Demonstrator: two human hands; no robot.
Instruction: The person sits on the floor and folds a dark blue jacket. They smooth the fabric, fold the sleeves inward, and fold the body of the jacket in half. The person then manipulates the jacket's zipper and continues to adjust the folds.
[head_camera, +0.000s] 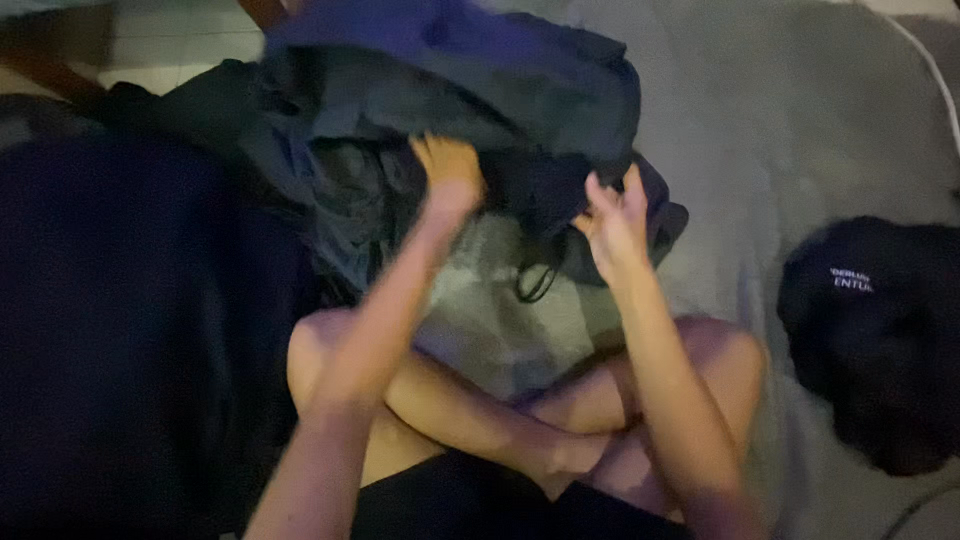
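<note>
Head view: one person sits cross-legged on a grey blanket (800, 150), both bare arms stretched toward the far side.
Hands: two, the person's own; no other person's hands show.
Left hand (450, 172): fingers curled down into the cloth of the heap, knuckles up; it seems to grip a fold, though the fingertips are hidden in the fabric.
Right hand (615, 225): fingers spread and slightly bent, palm facing left, open; it touches or sits just beside the near edge of the heap, with nothing clearly clasped.
Clothes heap (470, 90): one rumpled pile, far and centre, just beyond both hands; soft woven fabric in dark blue and charcoal, heavy folds, how many garments cannot be told.
Cord (535, 280): one thin dark loop hanging from the near edge of the heap, between the two hands.
Dark garment (870, 340): one, lying flat at the right, well apart from the hands; black, rounded outline, small pale lettering on it.
Dark cloth (120, 330): one large black mass filling the left side, smooth and featureless.
Blanket: one, grey, fuzzy, gently wrinkled.
Knees: two, bare, near centre.
</note>
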